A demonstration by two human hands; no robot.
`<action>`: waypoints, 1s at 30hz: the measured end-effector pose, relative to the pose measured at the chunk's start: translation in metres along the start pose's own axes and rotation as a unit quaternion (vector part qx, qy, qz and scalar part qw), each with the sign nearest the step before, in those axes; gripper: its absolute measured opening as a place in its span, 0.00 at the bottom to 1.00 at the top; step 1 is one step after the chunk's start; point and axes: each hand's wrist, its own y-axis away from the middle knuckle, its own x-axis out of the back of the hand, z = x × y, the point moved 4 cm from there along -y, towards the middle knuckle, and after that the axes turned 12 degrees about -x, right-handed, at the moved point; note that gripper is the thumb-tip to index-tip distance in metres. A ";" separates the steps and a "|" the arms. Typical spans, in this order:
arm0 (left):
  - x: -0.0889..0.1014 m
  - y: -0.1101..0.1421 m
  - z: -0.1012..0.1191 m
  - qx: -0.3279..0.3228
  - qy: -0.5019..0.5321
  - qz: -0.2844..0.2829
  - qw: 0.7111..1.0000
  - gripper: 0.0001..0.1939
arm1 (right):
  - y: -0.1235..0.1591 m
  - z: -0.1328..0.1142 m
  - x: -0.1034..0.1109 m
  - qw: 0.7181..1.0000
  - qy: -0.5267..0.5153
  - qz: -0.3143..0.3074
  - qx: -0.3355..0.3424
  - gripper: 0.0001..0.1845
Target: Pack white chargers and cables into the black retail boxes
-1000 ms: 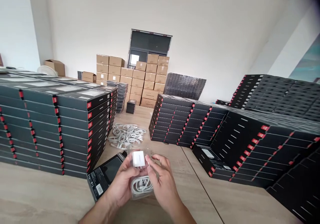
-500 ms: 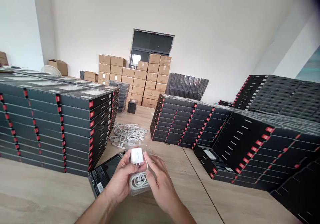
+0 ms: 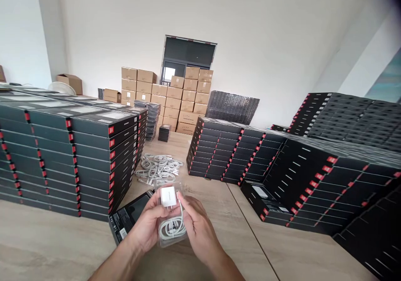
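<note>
So my left hand (image 3: 146, 226) has its fingers wrapped round the clear plastic tray (image 3: 169, 244), thumb by the white charger (image 3: 168, 197), and my right fingers look pinched on the white cable (image 3: 166, 233) near its upper end. Tray's above the table (image 3: 219, 208), just near of the loose cable pile (image 3: 160, 168). Imo a light left grip avoids flexing the plastic, and guiding the cable gently avoids kinking it.

Wood-grain table (image 3: 225, 222), seamed: white cables (image 3: 159, 168), one loose heap; black boxes (image 3: 90, 164), stacked both sides; small dark stack (image 3: 164, 133), beyond cables.
</note>
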 end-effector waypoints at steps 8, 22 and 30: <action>-0.003 0.003 -0.003 -0.020 0.006 0.033 0.999 0.41 | 0.002 0.001 -0.019 0.999 0.014 0.042 -0.014 0.31; -0.002 0.003 0.000 0.087 -0.091 -0.099 0.987 0.25 | -0.006 0.048 -0.001 0.826 -0.501 -0.009 -0.259 0.34; 0.014 -0.013 0.019 -0.044 -0.254 -0.071 0.964 0.25 | -0.003 0.039 0.007 0.807 -0.499 -0.048 -0.312 0.22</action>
